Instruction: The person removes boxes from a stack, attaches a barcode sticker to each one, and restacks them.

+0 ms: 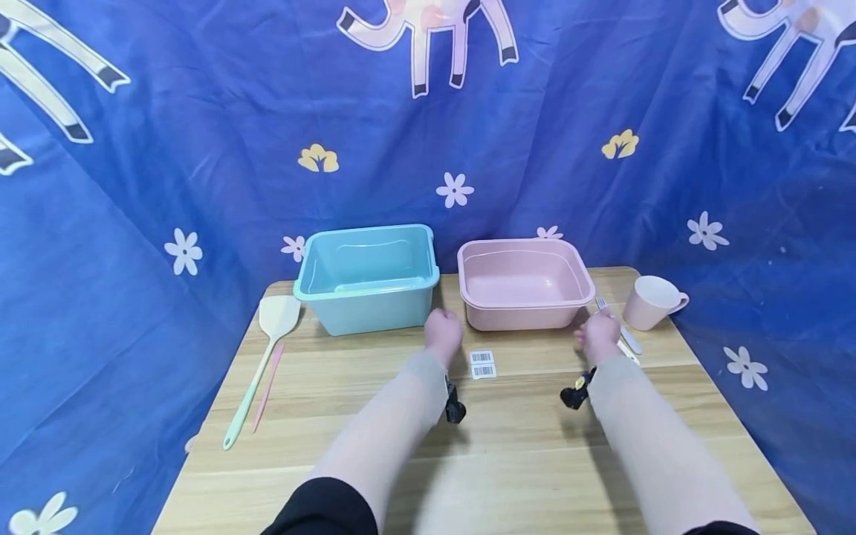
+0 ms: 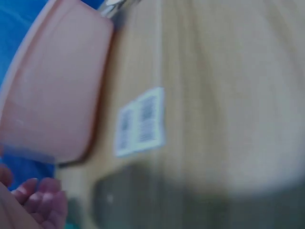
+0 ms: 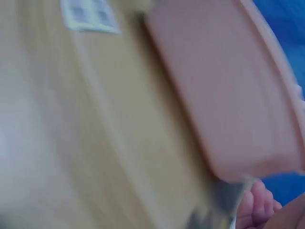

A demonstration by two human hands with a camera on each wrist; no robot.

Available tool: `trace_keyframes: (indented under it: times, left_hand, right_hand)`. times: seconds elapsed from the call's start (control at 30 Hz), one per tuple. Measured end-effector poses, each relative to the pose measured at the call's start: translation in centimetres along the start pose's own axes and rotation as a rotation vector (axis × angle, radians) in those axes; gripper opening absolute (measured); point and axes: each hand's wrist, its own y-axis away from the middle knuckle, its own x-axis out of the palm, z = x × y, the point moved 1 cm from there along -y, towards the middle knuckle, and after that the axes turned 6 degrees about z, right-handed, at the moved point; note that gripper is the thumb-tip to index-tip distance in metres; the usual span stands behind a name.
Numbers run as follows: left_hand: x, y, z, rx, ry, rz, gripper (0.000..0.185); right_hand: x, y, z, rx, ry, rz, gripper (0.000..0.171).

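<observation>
My left hand (image 1: 443, 334) is between the light-blue bin (image 1: 368, 316) and the pink bin (image 1: 521, 318), with nothing visible in it. Its fingers (image 2: 47, 202) are loosely bent in the left wrist view, beside the pink bin's end. By that bin's right front corner is my right hand (image 1: 600, 336), also with nothing visible in it; its fingers (image 3: 258, 200) are slightly bent. Under and beside the right hand lie a fork (image 1: 601, 302) and a light-coloured knife (image 1: 631, 340), partly hidden by it. Both bins stand upright with bare insides.
A pale pink mug (image 1: 647, 306) stands at the table's right edge. On the left lie a white-headed spatula with a green handle (image 1: 250, 394) and a slim pink utensil (image 1: 270, 386). A barcode label (image 1: 482, 364) is on the wooden table before the pink bin. Blue curtain hangs behind.
</observation>
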Motion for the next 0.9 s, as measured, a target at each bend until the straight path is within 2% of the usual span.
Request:
trace_keyframes:
  times: [0.1,0.2,0.3,0.43,0.57,0.7,0.9]
  left_hand:
    - [0.1,0.3,2.0,-0.055,0.004,0.018,0.036]
    - [0.2,0.5,2.8,-0.083,-0.016,0.023,0.033]
    - [0.4,1.0,2.8,-0.118,0.023,0.059,0.031]
    - [0.8,1.9,2.6,-0.188,0.110,0.135,0.029]
    - [1.1,2.5,2.4,-0.231,0.169,0.179,0.019]
    - [1.2,2.7,2.4,-0.246,0.217,0.197,0.025]
    - [1.2,2.6,3.0,-0.245,0.230,0.197,0.033]
  right_hand:
    - [2.1,1.3,-2.7,0.038,0.056,0.141,0.019]
    - [4.5,2.6,-4.5,0.045,0.172,0.302,0.019]
    - [6.4,3.9,-5.3,0.047,0.261,0.417,0.019]
    - [8.1,5.3,-5.8,0.056,0.330,0.475,0.019]
    - [9.2,6.3,-6.1,0.072,0.377,0.518,0.020]
    - [9.9,6.6,-6.4,0.071,0.382,0.528,0.016]
    - [10.3,6.6,-7.4,0.052,0.368,0.506,0.017]
